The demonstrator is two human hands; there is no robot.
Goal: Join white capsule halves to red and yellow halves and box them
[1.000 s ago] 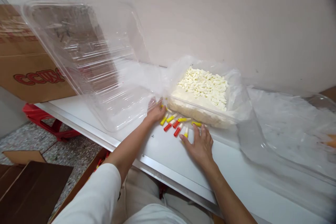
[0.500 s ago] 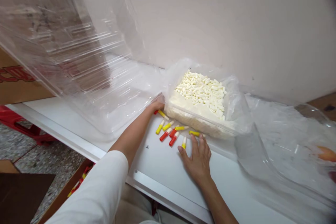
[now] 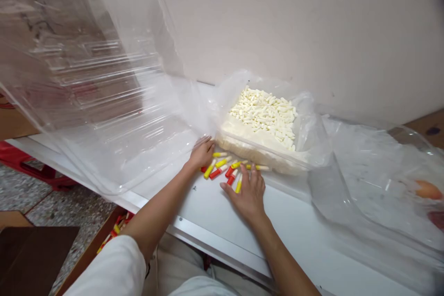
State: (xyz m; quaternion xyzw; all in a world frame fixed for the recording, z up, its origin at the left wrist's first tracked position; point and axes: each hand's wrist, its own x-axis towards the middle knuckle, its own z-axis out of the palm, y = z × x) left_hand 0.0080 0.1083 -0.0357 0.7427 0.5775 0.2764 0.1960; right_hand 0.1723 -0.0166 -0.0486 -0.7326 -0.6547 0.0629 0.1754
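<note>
Several small tubes with red or yellow ends and pale tips, among them a yellow one [image 3: 209,169], lie in a cluster on the white table [image 3: 204,208]. At the cluster's left edge is my left hand [image 3: 202,151], its fingers partly hidden beside the clear plastic. My right hand [image 3: 248,190] rests spread at the right edge of the cluster, its fingers touching or close to the nearest tubes. Behind them stands a clear tub [image 3: 263,150] lined with a plastic bag, which holds many pale pieces [image 3: 265,113].
A large clear plastic container [image 3: 114,148] leans at the left, in front of a cardboard box. Another clear container [image 3: 350,208] with an orange object inside is at the right. Below the table's front edge is a box with red and yellow tubes [image 3: 116,231].
My left hand has come back from the tub's corner to the cluster's left side. My right hand has moved left, and the tubes lie closer together. The large left container has shifted.
</note>
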